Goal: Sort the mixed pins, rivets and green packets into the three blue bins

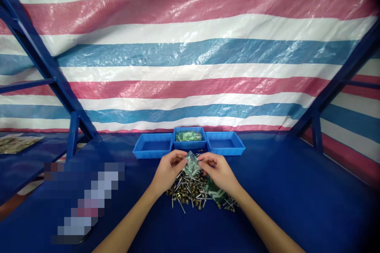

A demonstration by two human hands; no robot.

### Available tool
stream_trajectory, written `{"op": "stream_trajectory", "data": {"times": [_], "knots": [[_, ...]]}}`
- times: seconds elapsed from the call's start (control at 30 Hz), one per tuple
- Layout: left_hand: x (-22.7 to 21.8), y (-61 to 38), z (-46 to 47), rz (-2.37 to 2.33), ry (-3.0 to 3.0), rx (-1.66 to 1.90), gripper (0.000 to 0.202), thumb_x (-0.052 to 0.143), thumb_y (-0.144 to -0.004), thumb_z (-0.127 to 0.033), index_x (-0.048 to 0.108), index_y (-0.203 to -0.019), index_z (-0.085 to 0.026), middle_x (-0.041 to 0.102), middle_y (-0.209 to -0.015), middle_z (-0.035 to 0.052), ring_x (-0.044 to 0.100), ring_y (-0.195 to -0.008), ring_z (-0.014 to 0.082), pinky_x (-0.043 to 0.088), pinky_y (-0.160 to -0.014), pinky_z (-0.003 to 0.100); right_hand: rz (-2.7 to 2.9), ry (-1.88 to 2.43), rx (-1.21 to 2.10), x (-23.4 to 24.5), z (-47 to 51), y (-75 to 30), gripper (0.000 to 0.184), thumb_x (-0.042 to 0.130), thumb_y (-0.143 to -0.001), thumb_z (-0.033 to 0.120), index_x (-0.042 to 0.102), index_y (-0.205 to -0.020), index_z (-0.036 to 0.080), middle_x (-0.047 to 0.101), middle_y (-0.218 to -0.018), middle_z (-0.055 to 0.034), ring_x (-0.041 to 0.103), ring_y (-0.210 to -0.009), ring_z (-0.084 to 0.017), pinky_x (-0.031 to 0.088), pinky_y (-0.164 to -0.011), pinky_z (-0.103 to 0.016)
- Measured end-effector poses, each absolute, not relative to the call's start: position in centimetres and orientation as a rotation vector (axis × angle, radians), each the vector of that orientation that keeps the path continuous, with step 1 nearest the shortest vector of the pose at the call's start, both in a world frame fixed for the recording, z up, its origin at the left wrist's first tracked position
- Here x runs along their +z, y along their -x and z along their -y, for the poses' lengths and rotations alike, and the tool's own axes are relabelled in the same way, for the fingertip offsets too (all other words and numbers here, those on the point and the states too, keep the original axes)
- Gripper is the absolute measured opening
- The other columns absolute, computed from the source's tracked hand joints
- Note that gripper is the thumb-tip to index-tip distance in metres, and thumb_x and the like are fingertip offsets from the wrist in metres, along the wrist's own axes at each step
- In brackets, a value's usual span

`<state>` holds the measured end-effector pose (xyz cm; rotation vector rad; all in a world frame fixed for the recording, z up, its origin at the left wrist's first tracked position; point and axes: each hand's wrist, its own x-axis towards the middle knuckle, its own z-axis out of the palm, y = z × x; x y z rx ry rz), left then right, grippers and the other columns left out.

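Observation:
My left hand [169, 170] and my right hand [219, 170] pinch the upper sides of a small clear plastic bag [192, 165] between thumb and fingers. Pale, slim pieces show inside it; their kind is too small to tell. The bag is held just above a loose pile of metal screws [187, 192] with silvery shanks and brass-coloured heads. A second clear bag [216, 193] with pale pieces lies on the pile's right side, below my right hand.
Behind the pile stand three blue bins: a left bin [152, 146], a middle bin [190, 145] holding green-tinted bags [188, 136], and a right bin [225, 143]. A blurred-out object [89, 201] lies left on the blue table [297, 197]. Blue frame posts and striped sheeting [190, 59] surround it.

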<state>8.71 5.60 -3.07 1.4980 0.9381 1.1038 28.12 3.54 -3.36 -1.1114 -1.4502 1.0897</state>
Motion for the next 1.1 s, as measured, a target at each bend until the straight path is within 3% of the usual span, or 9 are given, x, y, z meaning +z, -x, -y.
{"op": "stream_trajectory", "data": {"times": [0.13,0.3,0.43,0.57,0.67,0.77,1.0,1.1], "knots": [[-3.1,-8.7,-5.7,-0.927,-1.424,1.121,0.025,0.072,-0.077,-0.032,0.067,-0.094,-0.015,0.068,-0.081,0.0033,0.061,-0.074,0.0142,0.047,-0.070,0.025,1.403,1.115,1.170,-3.0,-3.3,-28.1,0.019,0.067,-0.078,0.033,0.067,-0.088,0.017,0.053,-0.056,0.0048,0.045,-0.047,-0.008,0.039,-0.049,-0.022],[-2.9,-8.6,-5.7,-1.020,-1.523,1.181,0.020,0.070,-0.079,-0.035,0.070,-0.083,-0.015,0.068,-0.075,0.0022,0.059,-0.069,0.0134,0.046,-0.065,0.023,1.408,1.088,1.192,-2.9,-3.0,-27.9,0.021,0.068,-0.078,0.036,0.071,-0.082,0.016,0.053,-0.048,0.0045,0.045,-0.042,-0.008,0.035,-0.044,-0.020],[-3.0,-8.6,-5.7,-1.045,-1.585,1.181,0.024,0.066,-0.082,-0.038,0.070,-0.078,-0.015,0.064,-0.067,0.0010,0.055,-0.061,0.0119,0.044,-0.056,0.021,1.289,1.132,1.239,-3.2,-3.0,-27.7,0.028,0.066,-0.078,0.042,0.069,-0.087,0.016,0.063,-0.055,-0.0002,0.047,-0.036,-0.009,0.029,-0.034,-0.019],[-2.7,-8.8,-5.5,-1.000,-1.523,1.092,0.027,0.065,-0.082,-0.041,0.071,-0.082,-0.015,0.067,-0.067,0.0027,0.056,-0.059,0.0136,0.045,-0.053,0.022,1.199,1.057,1.181,-3.1,-3.2,-27.6,0.024,0.066,-0.075,0.037,0.070,-0.088,0.017,0.071,-0.078,-0.0055,0.060,-0.053,-0.014,0.042,-0.040,-0.021],[-2.1,-8.9,-5.2,-1.025,-1.602,1.100,0.022,0.068,-0.080,-0.036,0.072,-0.077,-0.015,0.069,-0.074,0.0045,0.059,-0.068,0.0154,0.047,-0.063,0.024,1.177,1.049,1.135,-3.1,-3.3,-27.7,0.021,0.063,-0.075,0.032,0.073,-0.087,0.018,0.069,-0.073,-0.0048,0.064,-0.064,-0.018,0.048,-0.046,-0.024],[-1.7,-8.9,-5.0,-1.011,-1.678,1.071,0.020,0.067,-0.080,-0.033,0.070,-0.072,-0.014,0.067,-0.074,0.0041,0.058,-0.073,0.0162,0.045,-0.067,0.025,1.244,1.073,1.084,-3.2,-3.3,-27.7,0.020,0.063,-0.076,0.030,0.075,-0.089,0.019,0.069,-0.070,-0.0038,0.060,-0.056,-0.015,0.050,-0.048,-0.026],[-1.7,-9.1,-4.5,-0.906,-1.635,0.950,0.019,0.066,-0.082,-0.032,0.067,-0.091,-0.016,0.065,-0.079,0.0034,0.059,-0.076,0.0160,0.045,-0.070,0.025,1.177,0.958,0.439,-1.4,-2.2,-27.8,0.010,0.066,-0.080,0.024,0.074,-0.084,0.020,0.069,-0.084,-0.0059,0.064,-0.073,-0.018,0.053,-0.060,-0.028],[-1.6,-9.3,-4.3,-0.884,-1.688,0.856,0.017,0.064,-0.083,-0.031,0.067,-0.088,-0.016,0.066,-0.082,0.0042,0.058,-0.075,0.0153,0.044,-0.067,0.024,0.989,0.902,0.228,0.7,-2.7,-28.2,0.012,0.066,-0.080,0.024,0.072,-0.089,0.020,0.068,-0.087,-0.0057,0.062,-0.067,-0.016,0.052,-0.056,-0.028]]}}
